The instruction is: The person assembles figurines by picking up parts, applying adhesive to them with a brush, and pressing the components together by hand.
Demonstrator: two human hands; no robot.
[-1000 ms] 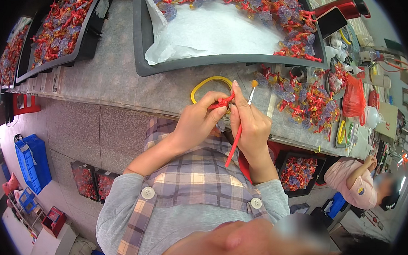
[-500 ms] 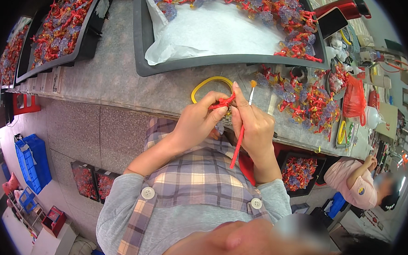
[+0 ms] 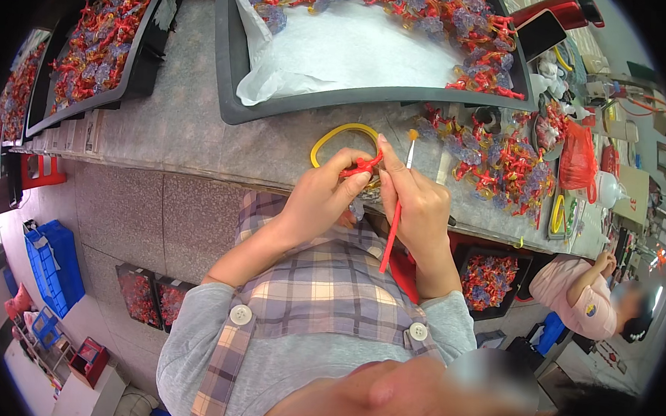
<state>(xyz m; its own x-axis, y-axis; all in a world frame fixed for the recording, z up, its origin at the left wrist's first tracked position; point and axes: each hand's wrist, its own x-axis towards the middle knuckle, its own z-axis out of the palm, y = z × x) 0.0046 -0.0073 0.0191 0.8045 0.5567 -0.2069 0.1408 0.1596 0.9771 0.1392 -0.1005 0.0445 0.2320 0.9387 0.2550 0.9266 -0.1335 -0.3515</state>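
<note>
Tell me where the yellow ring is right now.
In the head view, the yellow ring lies on the grey bench just beyond the left hand, below the big tray.

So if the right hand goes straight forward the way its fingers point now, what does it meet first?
Probably the yellow plastic loop on the grey table, just beyond the right hand and its thin red-handled paintbrush; after it, the dark tray's rim. Depth is unclear.

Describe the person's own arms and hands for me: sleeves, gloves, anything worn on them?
Both hands are bare: no gloves on the left hand or the right hand, and no rings or watch visible. Grey sleeves are pushed up to about the elbows, leaving the forearms uncovered. A plaid bib apron with two white buttons sits over the grey top.
</note>
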